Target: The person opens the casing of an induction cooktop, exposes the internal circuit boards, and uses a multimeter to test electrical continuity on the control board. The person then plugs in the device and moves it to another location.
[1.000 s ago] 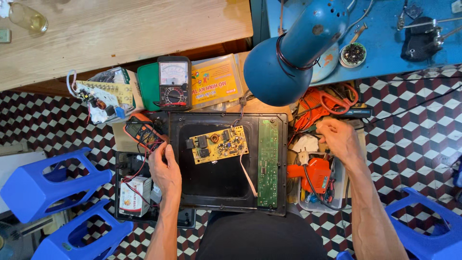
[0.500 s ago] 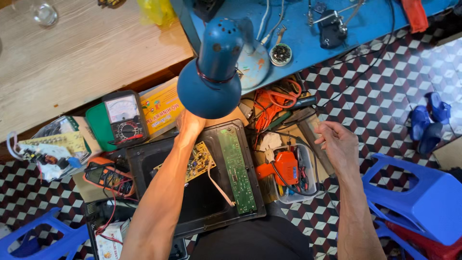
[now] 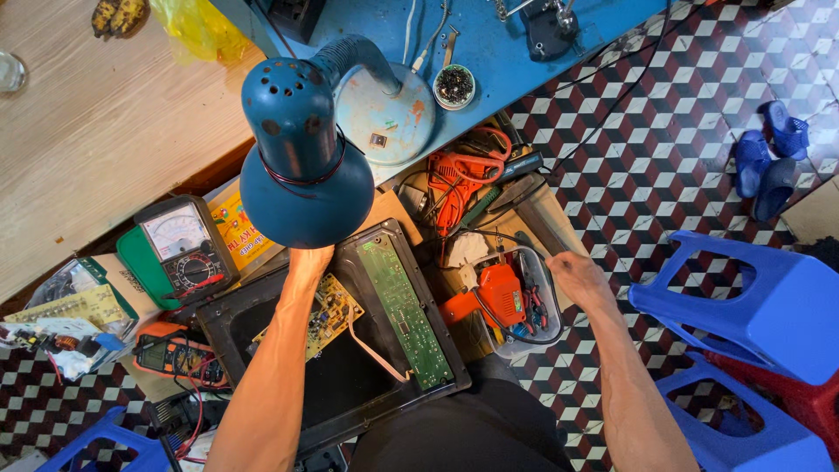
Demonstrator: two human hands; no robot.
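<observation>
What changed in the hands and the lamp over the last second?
The left hand left the open black case and reached up under the blue lamp's shade; its grip there is hidden. The right hand stayed over the clear tool tray. The circuit boards and meters stayed put.

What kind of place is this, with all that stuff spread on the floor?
Most likely a small electronics repair corner. An opened black casing with bare circuit boards lies before the person, an analog multimeter sits beside it, and a blue desk lamp hangs over the work.
</observation>
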